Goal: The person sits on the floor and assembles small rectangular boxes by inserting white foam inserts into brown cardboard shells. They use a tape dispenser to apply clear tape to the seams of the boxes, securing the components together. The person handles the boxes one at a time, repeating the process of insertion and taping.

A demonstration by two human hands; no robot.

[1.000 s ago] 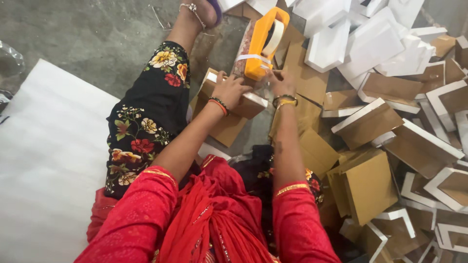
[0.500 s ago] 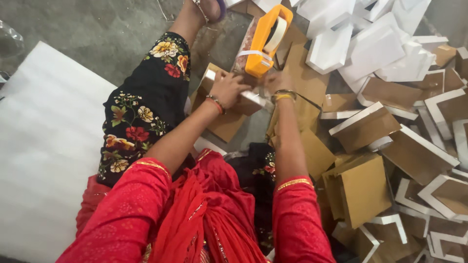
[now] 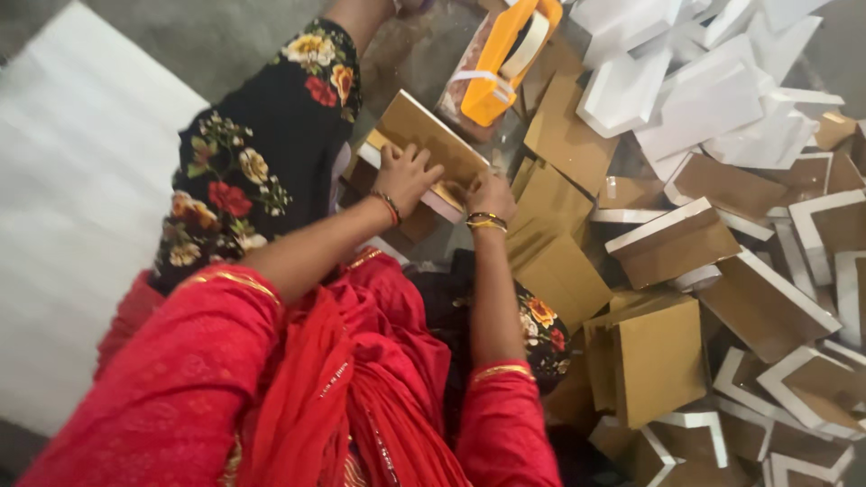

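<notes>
Amid cartons, hands [image 3: 410,176] [image 3: 492,194] press gold box [image 3: 428,135]

A person's left hand [image 3: 408,176] and right hand [image 3: 492,194] rest side by side on a flat box [image 3: 424,144] lying over the lap. A tape dispenser [image 3: 505,63] sits just beyond it. Box lids [image 3: 672,239] pile up to the right; a sheet [image 3: 72,207] lies left.

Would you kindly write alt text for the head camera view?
Both hands, left hand and right hand, press on a flat gold box over the lap. An orange tape dispenser lies beyond, gold-and-white boxes heaped right.
</notes>
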